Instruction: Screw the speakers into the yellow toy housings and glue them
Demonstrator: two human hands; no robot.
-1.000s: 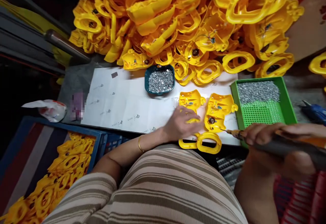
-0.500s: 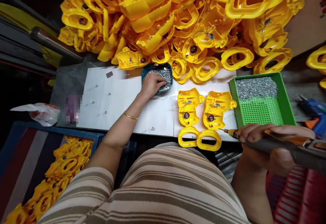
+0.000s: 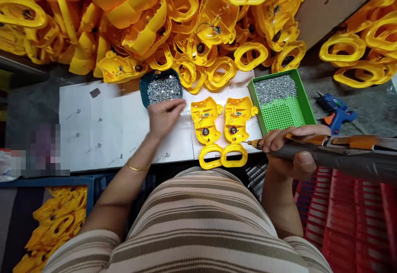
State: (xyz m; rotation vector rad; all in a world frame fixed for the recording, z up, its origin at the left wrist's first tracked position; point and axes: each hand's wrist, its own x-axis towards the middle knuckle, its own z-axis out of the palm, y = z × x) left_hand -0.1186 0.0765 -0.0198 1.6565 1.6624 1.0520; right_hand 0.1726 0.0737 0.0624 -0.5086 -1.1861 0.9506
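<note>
My left hand (image 3: 165,118) is pinched closed just in front of a dark teal bowl (image 3: 143,83) of small shiny metal parts. Whatever its fingertips hold is too small to make out. My right hand (image 3: 288,144) grips an electric screwdriver (image 3: 335,157), its bit pointing left. The bit tip is close to the right one of two yellow plastic shells (image 3: 237,120); the other yellow shell (image 3: 205,120) lies beside it. Both show wires, a small board and a round speaker inside. Two yellow oval rings (image 3: 235,156) lie at the shells' near ends, over the table edge.
A green basket (image 3: 307,99) holds a heap of small metal screws. Beyond it lies a blue glue gun (image 3: 336,109). Yellow shells and rings (image 3: 139,29) are piled along the back. A blue-rimmed crate (image 3: 91,194) of yellow parts stands low left; red crates (image 3: 350,219) are low right.
My left hand has come out of the teal bowl and moved toward the shells, fingers pinched. The camera view has turned to the right. My right hand still holds the screwdriver.
</note>
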